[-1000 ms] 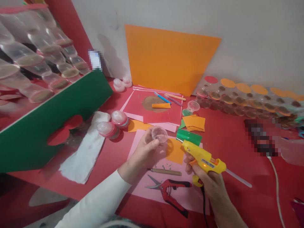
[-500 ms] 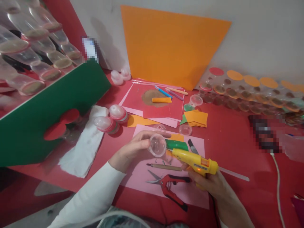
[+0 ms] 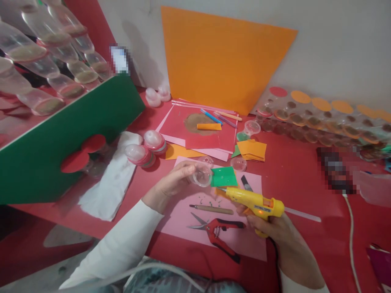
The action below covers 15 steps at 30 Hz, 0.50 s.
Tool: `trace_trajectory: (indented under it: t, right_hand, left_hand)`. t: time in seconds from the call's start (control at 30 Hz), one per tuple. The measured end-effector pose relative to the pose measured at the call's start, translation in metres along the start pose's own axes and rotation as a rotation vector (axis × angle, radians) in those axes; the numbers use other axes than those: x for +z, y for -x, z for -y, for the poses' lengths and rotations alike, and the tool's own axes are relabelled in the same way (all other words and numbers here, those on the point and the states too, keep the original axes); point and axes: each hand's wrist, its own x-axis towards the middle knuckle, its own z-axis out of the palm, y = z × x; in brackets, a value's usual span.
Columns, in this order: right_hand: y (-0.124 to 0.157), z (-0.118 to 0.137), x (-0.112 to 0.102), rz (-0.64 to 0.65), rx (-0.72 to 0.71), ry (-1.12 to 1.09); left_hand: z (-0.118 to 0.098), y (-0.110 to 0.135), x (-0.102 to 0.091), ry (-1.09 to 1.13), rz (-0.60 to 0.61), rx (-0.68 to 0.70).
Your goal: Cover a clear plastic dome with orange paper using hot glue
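Note:
My left hand is closed around a small clear plastic cup, its round mouth turned toward me. Against the cup's right side is a green piece, which looks like paper; how it is held there I cannot tell. My right hand grips a yellow glue gun with a small orange light lit. The gun's nozzle points left, just below the green piece. Under the hands, a wood-handled craft tool and red-handled pruning shears with parted blades lie on a pink sheet.
Orange paper pieces, clear lids and pens lie beyond my hands. Capped cups and a white cloth are left, beside a green board. A white cable runs down the right.
The green piece has turned and now shows a broader face. The cup has risen slightly in view, and the glue gun's nozzle is now below the green piece.

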Motion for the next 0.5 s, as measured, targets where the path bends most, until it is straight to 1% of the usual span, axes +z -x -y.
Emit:
trace_trajectory:
  t: [0.13,0.2,0.3,0.37,0.43,0.5]
  right_hand:
    - [-0.005,-0.002,-0.011,0.027,0.071,-0.051]
    - [-0.009,-0.007,-0.015,-0.004,0.065,-0.159]
    - [-0.019,-0.014,-0.019,-0.060,0.009,-0.359]
    - [-0.026,-0.014,-0.021,-0.027,-0.006,-0.456]
    - [-0.031,-0.011,-0.023,0.041,0.008,-0.556]
    - [-0.034,-0.006,-0.023,0.079,0.017,-0.651]
  left_hand:
    - [-0.003,-0.002,0.001,-0.039,-0.033,0.050]
    - [-0.003,-0.002,0.002,-0.044,-0.071,0.054]
    - [0.000,-0.002,0.004,-0.058,-0.116,0.035]
    - [0.002,-0.003,0.006,-0.071,-0.120,0.013]
    - [0.003,-0.004,0.010,-0.072,-0.118,-0.004]
    - [0.003,-0.005,0.015,-0.049,-0.132,-0.009]
